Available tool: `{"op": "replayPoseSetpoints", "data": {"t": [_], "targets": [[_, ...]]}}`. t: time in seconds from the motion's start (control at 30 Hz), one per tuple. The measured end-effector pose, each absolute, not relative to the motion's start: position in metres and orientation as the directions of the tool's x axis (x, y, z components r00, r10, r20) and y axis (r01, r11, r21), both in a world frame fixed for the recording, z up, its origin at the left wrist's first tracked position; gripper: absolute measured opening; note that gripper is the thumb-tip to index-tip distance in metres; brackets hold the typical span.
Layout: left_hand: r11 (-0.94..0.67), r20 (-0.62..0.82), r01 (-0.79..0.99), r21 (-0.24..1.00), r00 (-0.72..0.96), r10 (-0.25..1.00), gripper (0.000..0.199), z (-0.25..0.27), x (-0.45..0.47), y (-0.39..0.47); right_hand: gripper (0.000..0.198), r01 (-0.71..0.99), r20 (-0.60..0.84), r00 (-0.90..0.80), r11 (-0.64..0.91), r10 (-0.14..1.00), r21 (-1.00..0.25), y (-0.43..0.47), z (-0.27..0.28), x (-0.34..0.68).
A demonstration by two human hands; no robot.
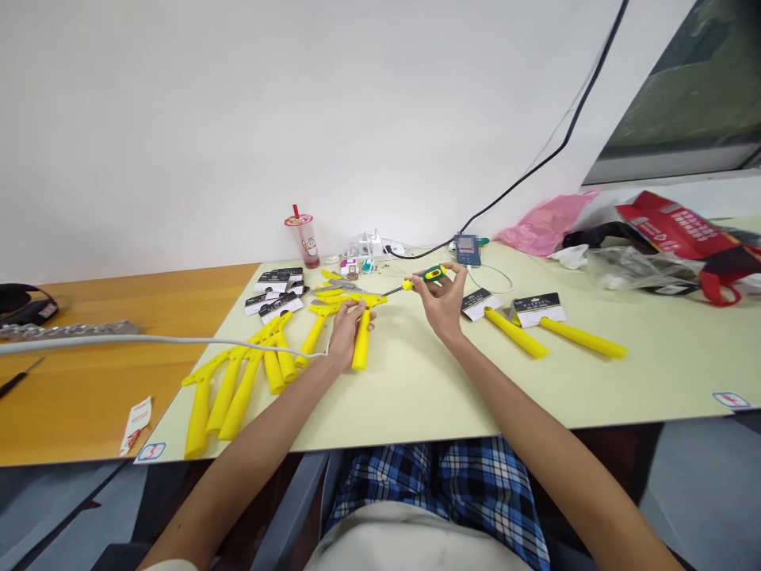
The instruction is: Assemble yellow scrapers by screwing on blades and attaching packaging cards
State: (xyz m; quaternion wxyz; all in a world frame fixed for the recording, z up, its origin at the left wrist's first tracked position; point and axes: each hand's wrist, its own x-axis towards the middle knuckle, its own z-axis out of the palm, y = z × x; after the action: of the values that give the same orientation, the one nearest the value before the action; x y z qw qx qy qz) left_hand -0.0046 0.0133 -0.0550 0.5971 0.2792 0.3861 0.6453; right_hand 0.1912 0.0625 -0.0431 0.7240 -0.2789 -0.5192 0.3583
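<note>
Left hand's grip (pixel 343 330) is wrapped around a yellow T-shaped handle (pixel 361 342) over the desk (pixel 410 396), right hand's grip (pixel 445 301) pinches a green-yellow screwdriver (pixel 434 274), tip at the crosspiece end (contact unclear), more yellow handles (pixel 242 396) lying left, two others (pixel 583 336) right by black-and-white cards (pixel 538 310).

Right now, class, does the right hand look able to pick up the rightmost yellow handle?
Probably not straight away: the right hand holds the screwdriver, which it would likely need to put down. Otherwise only another handle lies between it and the rightmost handle.
</note>
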Motion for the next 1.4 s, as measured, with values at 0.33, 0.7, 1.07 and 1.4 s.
{"op": "replayPoseSetpoints", "data": {"t": [0.33,0.7,1.07,1.4], "targets": [[0.027,-0.111,-0.548,0.836,-0.121,0.986,0.038,-0.052,-0.003,0.011,0.065,-0.227,0.524,0.182,0.554,0.832,-0.801,0.064,-0.045,0.192],[0.023,-0.099,-0.534,0.845,-0.115,0.988,0.042,-0.053,-0.002,0.01,0.068,-0.152,0.569,0.152,0.588,0.808,-0.795,0.064,-0.049,0.192],[0.044,-0.096,-0.558,0.828,-0.064,0.993,0.044,-0.055,0.0,0.008,0.065,-0.018,0.697,0.13,0.704,0.706,-0.71,0.056,-0.044,0.194],[0.107,-0.148,-0.636,0.764,-0.012,0.989,0.043,-0.055,-0.001,0.012,0.063,-0.046,0.717,0.139,0.728,0.683,-0.684,0.054,-0.043,0.194]]}}
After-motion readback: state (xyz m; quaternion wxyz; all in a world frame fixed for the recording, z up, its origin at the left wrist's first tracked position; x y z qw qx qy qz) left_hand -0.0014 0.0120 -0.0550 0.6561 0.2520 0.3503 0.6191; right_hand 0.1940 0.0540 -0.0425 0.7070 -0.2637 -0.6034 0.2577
